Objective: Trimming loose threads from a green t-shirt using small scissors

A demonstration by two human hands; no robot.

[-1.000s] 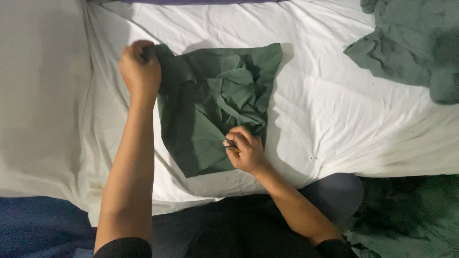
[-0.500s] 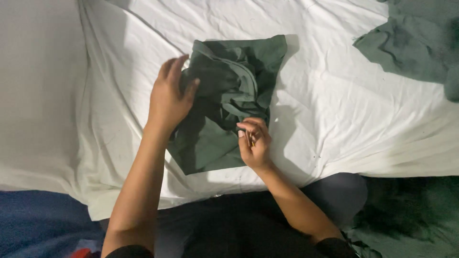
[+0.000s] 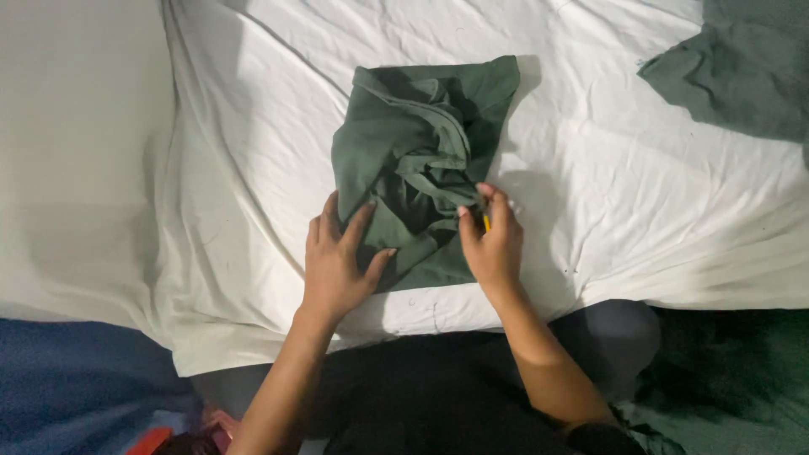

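Cloth first: green cloth (image 3: 421, 168), soft and bunched. Lies in the middle of the white sheet (image 3: 632, 211), a bit toward 12 o'clock from both hands. Looks half folded, with straight edges at 12 and 3 o'clock and a lumpy, twisted heap in the center.

Left hand (image 3: 337, 257), at 7 o'clock of the cloth. Rests flat and spread, palm down, fingers loose, gripping nothing. Sits partly on the sheet, with the fingertips and thumb on the cloth's near edge. Probably lies flat like that to keep the bottom layer from sliding.

Right hand (image 3: 491, 244), at 5 o'clock of the cloth. Pinches a small fold at the cloth's right edge between thumb and fingertips, closed tight on it. Likely holds the fold there so it stays in place and does not flop open. Shows a tiny yellow bit (image 3: 486, 223) by the fingers; too small to tell what.

Second green cloth (image 3: 742, 76), far off at 2 o'clock, well apart from the hands. Dark green heap (image 3: 733, 379) at 4 o'clock, off the sheet. Blue cloth (image 3: 67, 379) at 8 o'clock, also off the sheet. Keeps the white middle for just the one cloth.
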